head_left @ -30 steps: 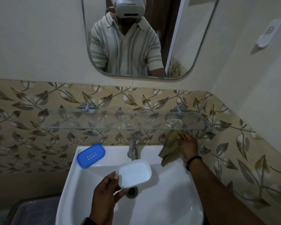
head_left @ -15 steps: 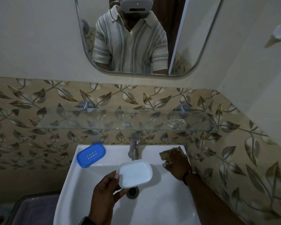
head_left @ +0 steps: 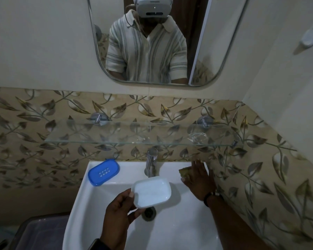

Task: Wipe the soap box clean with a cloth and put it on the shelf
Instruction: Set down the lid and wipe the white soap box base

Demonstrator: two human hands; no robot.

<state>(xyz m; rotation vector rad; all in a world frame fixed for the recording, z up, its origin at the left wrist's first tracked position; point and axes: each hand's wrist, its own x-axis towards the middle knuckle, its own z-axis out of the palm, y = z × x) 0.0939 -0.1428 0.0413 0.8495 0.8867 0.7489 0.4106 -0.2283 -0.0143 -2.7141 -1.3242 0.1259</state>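
My left hand (head_left: 120,218) holds the white soap box base (head_left: 151,193) by its near left corner, hollow side up, over the basin drain. The blue perforated soap box part (head_left: 103,171) lies on the sink's back left ledge. My right hand (head_left: 200,181) rests flat, fingers spread, on the yellowish cloth (head_left: 184,172), which lies on the sink's back right ledge; only the cloth's left edge shows. The glass shelf (head_left: 116,137) runs along the wall above the tap.
A chrome tap (head_left: 150,162) stands at the back middle of the white sink (head_left: 179,231). A clear plastic piece (head_left: 197,137) sits on the shelf's right end. A mirror (head_left: 197,42) hangs above. A dark bin (head_left: 38,233) stands at the lower left.
My right hand brought the cloth down from under the shelf onto the sink's back right ledge and opened flat over it. My left hand kept the white base still.
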